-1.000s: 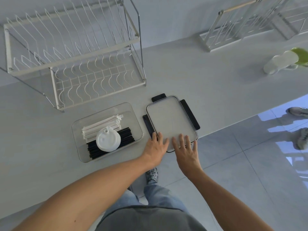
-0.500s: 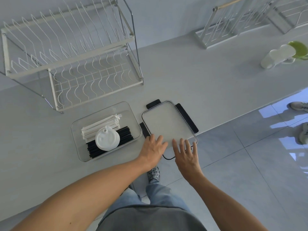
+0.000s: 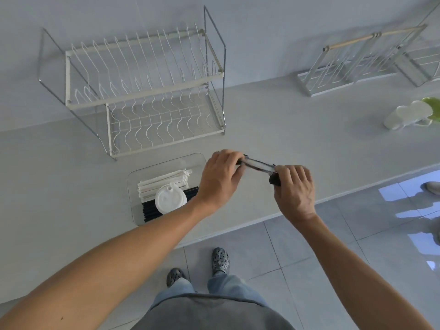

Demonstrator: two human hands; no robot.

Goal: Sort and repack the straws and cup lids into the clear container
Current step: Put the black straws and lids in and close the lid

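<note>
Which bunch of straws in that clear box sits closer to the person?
The black straws. They lie along the near side of the clear container, while the white paper-wrapped straws lie behind them, toward the dish rack.

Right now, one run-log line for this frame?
phase: lidding | left hand + right hand: gripping container lid, lifted edge-on | clear container: open, holds straws, cup lid
</note>
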